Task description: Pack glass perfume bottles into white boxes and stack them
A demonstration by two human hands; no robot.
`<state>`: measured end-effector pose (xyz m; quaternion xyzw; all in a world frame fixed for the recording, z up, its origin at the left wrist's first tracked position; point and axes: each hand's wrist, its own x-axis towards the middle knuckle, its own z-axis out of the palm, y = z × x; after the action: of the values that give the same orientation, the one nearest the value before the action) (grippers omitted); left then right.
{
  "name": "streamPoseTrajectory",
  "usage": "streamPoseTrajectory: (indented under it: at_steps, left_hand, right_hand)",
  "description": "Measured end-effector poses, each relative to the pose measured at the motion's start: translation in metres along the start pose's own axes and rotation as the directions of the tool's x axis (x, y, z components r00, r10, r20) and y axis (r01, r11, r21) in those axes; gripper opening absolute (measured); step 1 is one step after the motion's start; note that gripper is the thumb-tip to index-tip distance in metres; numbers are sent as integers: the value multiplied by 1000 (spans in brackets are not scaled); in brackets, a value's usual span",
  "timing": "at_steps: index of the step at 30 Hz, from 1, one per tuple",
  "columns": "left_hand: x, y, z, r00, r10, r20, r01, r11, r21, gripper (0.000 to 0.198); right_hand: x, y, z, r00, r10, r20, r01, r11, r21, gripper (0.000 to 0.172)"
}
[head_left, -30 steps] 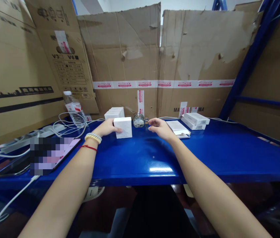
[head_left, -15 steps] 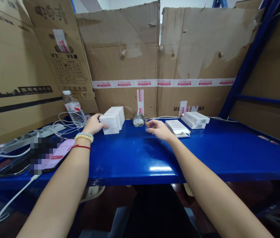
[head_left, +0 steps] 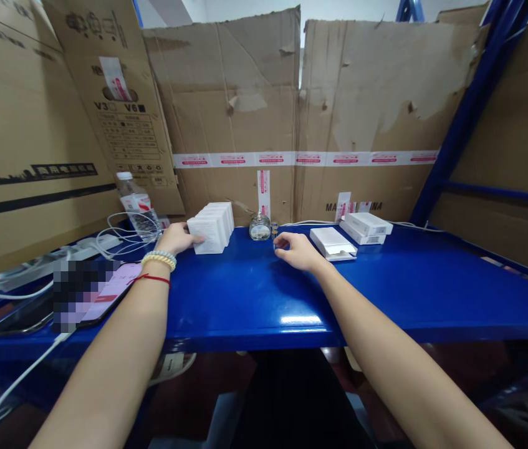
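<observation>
My left hand point(head_left: 177, 239) is closed on the left side of a row of thin white boxes point(head_left: 211, 228), thumb across the front one and fingers hidden behind. The boxes stand on edge on a blue table. Beside a small vial point(head_left: 274, 229) with a gold-coloured top is my right hand point(head_left: 297, 251). Its fingers are loosely curled, with thumb and index a little apart and nothing visible between them. The fingertips partly cover the vial's lower end. Just left of it stands a round clear glass jar point(head_left: 260, 228). A white box point(head_left: 333, 242) with its near end flap open lies right of my right hand.
Two white boxes point(head_left: 366, 226) are stacked at the back right. On the left are a water bottle point(head_left: 138, 209), looped white cables point(head_left: 118, 232), a power strip point(head_left: 81, 251) and two phones point(head_left: 105, 293). Cardboard panels point(head_left: 230, 125) wall the back of the blue table point(head_left: 245, 299).
My right hand has drawn slightly down and towards me, while the vial stays beside the jar. My left hand remains on the white boxes. The view has shifted a little.
</observation>
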<state>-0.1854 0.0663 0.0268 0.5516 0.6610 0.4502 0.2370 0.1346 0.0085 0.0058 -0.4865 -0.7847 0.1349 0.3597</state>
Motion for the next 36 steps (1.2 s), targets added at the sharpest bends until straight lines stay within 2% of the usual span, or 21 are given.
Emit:
streamPoseTrajectory:
  at_steps: [2, 4, 5, 7, 9, 11, 13, 14, 17, 20, 22, 24, 27, 29, 31, 33, 35, 36]
  left_hand:
    - [-1, 3, -1, 999, 9, 32, -9, 1000, -21, 61]
    - [0, 6, -2, 999, 37, -6, -37, 999, -22, 76]
    - [0, 7, -2, 997, 61, -55, -63, 998, -17, 82]
    - [1, 11, -2, 974, 125, -190, -134, 991, -31, 87]
    - [0, 15, 0, 910, 220, -352, -244, 970, -25, 79]
    - [-5, 21, 5, 805, 340, -487, -364, 930, 47, 68]
    - [-14, 27, 13, 709, 461, -534, -456, 877, 150, 60]
    - [-19, 30, 18, 678, 514, -525, -494, 848, 193, 58]
    - [-35, 39, 34, 623, 647, -441, -590, 758, 278, 55]
    - [-49, 45, 50, 595, 746, -298, -680, 665, 308, 51]
    - [-56, 48, 60, 574, 803, -161, -752, 594, 285, 51]
    - [-64, 49, 68, 542, 839, 49, -824, 520, 225, 51]
    - [-74, 50, 79, 491, 789, 370, -868, 479, 130, 60]
    - [-79, 51, 84, 471, 719, 510, -863, 497, 97, 72]
    - [-81, 53, 88, 463, 659, 593, -848, 523, 82, 87]
    - [-82, 54, 89, 454, 613, 646, -834, 548, 65, 95]
    - [-81, 54, 88, 451, 561, 695, -808, 587, 51, 97]
    - [-80, 54, 87, 461, 531, 711, -790, 610, 56, 99]
  right_hand:
    - [-1, 1, -4, 995, 24, -100, -40, 986, -165, 24]
    - [-3, 6, -12, 953, 110, -281, -203, 923, -327, 32]
    - [-5, 9, -16, 908, 175, -380, -324, 870, -372, 37]
    - [-7, 17, -23, 781, 341, -523, -570, 731, -375, 53]
    - [-9, 26, -29, 664, 541, -516, -737, 589, -332, 72]
    - [-10, 33, -32, 612, 656, -442, -791, 518, -326, 74]
    - [-10, 35, -34, 619, 670, -410, -786, 517, -339, 64]
    - [-10, 34, -35, 628, 662, -409, -778, 525, -345, 60]
    - [-10, 25, -38, 662, 666, -345, -747, 549, -374, 61]
    - [-8, 17, -43, 711, 683, -168, -671, 587, -454, 70]
    - [-8, 14, -45, 765, 644, -11, -572, 672, -471, 77]
    - [-7, 13, -45, 829, 541, 143, -443, 791, -423, 82]
    - [-8, 9, -41, 892, 347, 290, -255, 915, -311, 83]
    - [-9, 4, -37, 913, 223, 342, -147, 961, -233, 78]
    - [-10, -2, -31, 918, 111, 380, -67, 990, -127, 77]
    - [-11, -6, -26, 919, 36, 393, -39, 999, 0, 81]
    - [-10, -7, -22, 930, -18, 367, -28, 993, 118, 80]
    - [-9, -5, -21, 942, -36, 333, -24, 984, 174, 74]
